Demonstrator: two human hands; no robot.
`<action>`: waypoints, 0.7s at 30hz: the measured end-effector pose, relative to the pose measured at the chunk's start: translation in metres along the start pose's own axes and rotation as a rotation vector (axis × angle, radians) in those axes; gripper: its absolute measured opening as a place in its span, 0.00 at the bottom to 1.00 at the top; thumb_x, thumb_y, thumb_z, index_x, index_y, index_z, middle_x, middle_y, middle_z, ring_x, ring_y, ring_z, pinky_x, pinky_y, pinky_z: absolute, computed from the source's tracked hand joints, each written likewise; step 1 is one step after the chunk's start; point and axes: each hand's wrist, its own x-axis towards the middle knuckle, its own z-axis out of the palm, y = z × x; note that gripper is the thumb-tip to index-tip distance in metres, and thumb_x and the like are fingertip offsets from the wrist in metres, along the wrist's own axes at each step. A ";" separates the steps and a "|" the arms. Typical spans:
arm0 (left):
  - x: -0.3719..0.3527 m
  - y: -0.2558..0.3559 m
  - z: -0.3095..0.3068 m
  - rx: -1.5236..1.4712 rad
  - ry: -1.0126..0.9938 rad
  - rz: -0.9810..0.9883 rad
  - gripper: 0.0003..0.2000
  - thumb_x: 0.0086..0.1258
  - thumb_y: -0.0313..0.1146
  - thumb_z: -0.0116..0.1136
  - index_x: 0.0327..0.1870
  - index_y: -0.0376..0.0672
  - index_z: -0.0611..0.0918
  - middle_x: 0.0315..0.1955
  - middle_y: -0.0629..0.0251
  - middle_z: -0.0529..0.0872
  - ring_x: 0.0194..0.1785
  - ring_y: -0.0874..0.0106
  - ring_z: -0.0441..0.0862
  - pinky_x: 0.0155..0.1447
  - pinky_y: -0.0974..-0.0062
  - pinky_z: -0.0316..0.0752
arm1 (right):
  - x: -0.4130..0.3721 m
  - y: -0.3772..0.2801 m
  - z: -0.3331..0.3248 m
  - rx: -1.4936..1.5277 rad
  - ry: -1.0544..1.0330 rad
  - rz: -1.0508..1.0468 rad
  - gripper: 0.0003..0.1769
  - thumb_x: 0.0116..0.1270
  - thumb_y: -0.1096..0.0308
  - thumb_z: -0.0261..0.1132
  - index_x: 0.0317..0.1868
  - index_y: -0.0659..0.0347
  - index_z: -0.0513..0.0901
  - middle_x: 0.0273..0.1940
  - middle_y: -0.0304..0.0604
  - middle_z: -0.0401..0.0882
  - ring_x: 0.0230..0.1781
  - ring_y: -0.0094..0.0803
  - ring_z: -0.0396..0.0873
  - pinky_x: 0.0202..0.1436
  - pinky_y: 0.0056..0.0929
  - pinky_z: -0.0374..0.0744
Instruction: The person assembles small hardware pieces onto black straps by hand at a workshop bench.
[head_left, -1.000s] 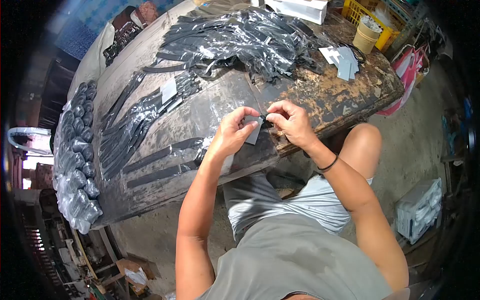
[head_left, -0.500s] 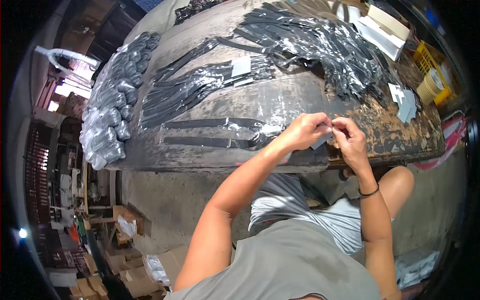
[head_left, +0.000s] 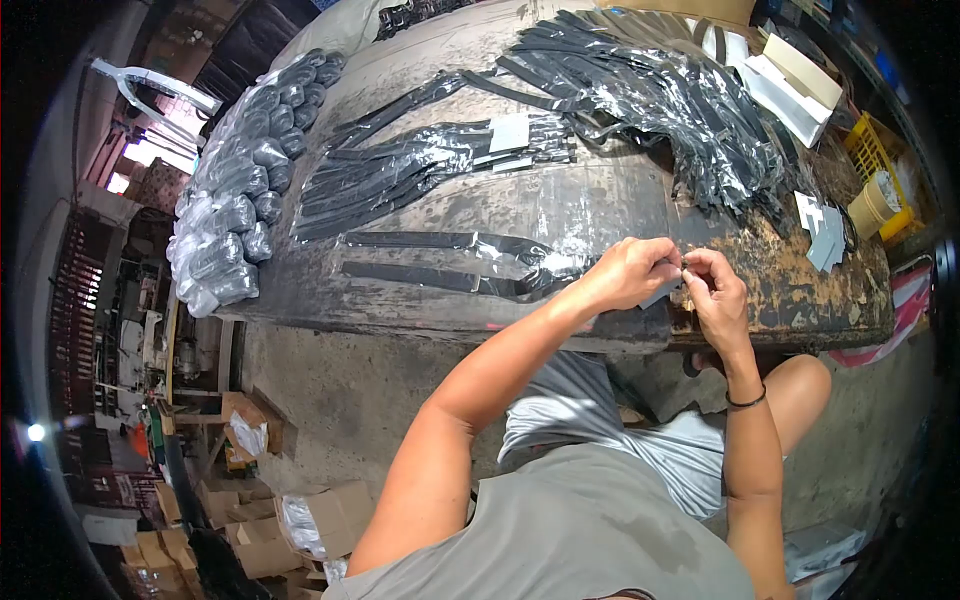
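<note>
At the near edge of the worn table [head_left: 790,300], the left hand [head_left: 625,272] and right hand [head_left: 712,290] were together, both pinched on a grey card [head_left: 662,293], a fitting step apparently needing a steady fingertip grip next, with bagged black strips [head_left: 440,258] lying beyond.

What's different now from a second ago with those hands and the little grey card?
Little. The left hand and right hand have closed in around the grey card, so less of it shows; both still pinch it at the table edge. Nothing was taken or let go. The bagged black strips lie as before; only the view swung.
</note>
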 end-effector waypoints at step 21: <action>0.008 -0.003 0.012 0.003 0.043 -0.032 0.11 0.64 0.29 0.63 0.45 0.42 0.77 0.21 0.62 0.78 0.26 0.72 0.76 0.32 0.71 0.73 | 0.008 -0.002 -0.007 0.047 -0.117 -0.035 0.20 0.61 0.75 0.57 0.55 0.58 0.72 0.43 0.49 0.81 0.42 0.38 0.82 0.46 0.34 0.78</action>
